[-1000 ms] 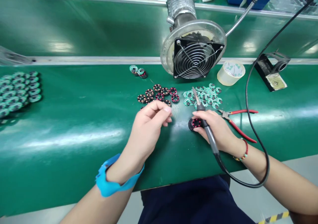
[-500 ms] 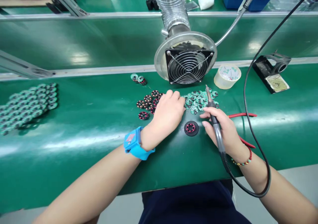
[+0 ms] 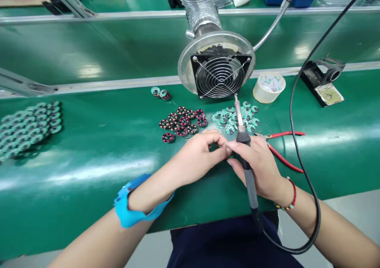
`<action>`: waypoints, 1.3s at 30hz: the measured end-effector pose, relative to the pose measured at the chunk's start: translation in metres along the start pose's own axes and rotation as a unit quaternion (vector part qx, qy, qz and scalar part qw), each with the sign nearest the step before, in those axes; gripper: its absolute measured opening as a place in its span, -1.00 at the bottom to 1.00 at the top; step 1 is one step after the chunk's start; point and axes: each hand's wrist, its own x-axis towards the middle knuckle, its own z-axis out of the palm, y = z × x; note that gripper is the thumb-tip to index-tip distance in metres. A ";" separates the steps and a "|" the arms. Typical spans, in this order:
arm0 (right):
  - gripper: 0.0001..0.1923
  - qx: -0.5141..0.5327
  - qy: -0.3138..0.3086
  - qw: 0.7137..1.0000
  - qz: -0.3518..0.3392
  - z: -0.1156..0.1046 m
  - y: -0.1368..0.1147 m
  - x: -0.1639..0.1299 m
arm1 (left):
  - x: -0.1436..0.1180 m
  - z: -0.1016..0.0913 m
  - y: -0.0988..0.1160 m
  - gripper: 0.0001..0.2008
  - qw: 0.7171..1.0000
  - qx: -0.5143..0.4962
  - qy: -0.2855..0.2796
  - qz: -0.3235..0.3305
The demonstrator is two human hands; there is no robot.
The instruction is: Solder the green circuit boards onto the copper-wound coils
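Note:
My right hand is closed round a soldering iron, its tip pointing up and away, just in front of the fan guard. The thumb and forefinger of that hand meet my left hand, whose fingers are pinched together. What lies between the fingertips is mostly hidden; I cannot make it out. Beyond my left hand sit several small round wound coils with black, copper and pink parts. A loose heap of small round green circuit boards lies beyond both hands.
A fume extractor fan hangs at the back. Tape and a soldering iron stand are to the right, red-handled pliers beside my right hand. Rows of green-topped coils lie left; two more stand behind. The iron's cable loops right.
My left hand has come back from between the coils and boards to meet my right hand. The black disc with a pink coil is now hidden by the hands. The iron stands more upright.

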 end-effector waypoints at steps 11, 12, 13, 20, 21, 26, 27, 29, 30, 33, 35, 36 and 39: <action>-0.39 0.121 0.030 0.984 0.131 -0.010 0.016 -0.002 | -0.007 0.001 -0.037 -0.67 0.960 0.245 -0.063 0.125; -0.38 0.140 0.016 0.980 0.140 -0.011 0.017 -0.003 | -0.007 0.005 -0.040 -0.72 0.957 0.254 -0.055 0.129; -0.38 0.160 0.001 0.976 0.145 -0.010 0.017 -0.003 | -0.006 0.008 -0.043 -0.76 0.956 0.257 -0.042 0.135; -0.37 0.231 -0.087 0.962 0.114 -0.001 0.011 -0.002 | -0.008 0.022 -0.052 -0.85 0.950 0.280 0.037 0.136; -0.37 0.233 -0.095 0.961 0.112 0.000 0.011 -0.002 | -0.009 0.022 -0.052 -0.85 0.951 0.278 0.035 0.132; -0.38 0.193 -0.097 0.971 0.106 0.004 0.015 -0.004 | -0.010 0.011 -0.050 -0.75 0.966 0.227 -0.012 0.125; -0.37 0.184 -0.093 0.973 0.106 0.004 0.015 -0.004 | -0.009 0.008 -0.050 -0.72 0.968 0.216 -0.023 0.123; -0.36 0.168 -0.086 0.976 0.105 0.005 0.015 -0.004 | -0.008 0.002 -0.050 -0.72 0.972 0.197 -0.033 0.121; -0.36 0.159 -0.083 0.978 0.104 0.005 0.015 -0.004 | -0.007 -0.001 -0.050 -0.76 0.974 0.190 -0.035 0.121; -0.38 0.124 -0.080 0.985 0.091 0.007 0.012 -0.003 | -0.005 -0.005 -0.049 -0.88 0.976 0.175 -0.036 0.124; -0.39 0.112 -0.089 0.986 0.086 0.007 0.011 -0.001 | -0.003 -0.007 -0.049 -0.88 0.977 0.168 -0.037 0.125; -0.39 0.111 -0.093 0.985 0.088 0.007 0.010 -0.001 | -0.003 -0.007 -0.049 -0.87 0.978 0.161 -0.034 0.126; -0.40 0.122 -0.103 0.982 0.100 0.007 0.011 0.001 | -0.001 -0.008 -0.049 -0.88 0.984 0.111 -0.024 0.135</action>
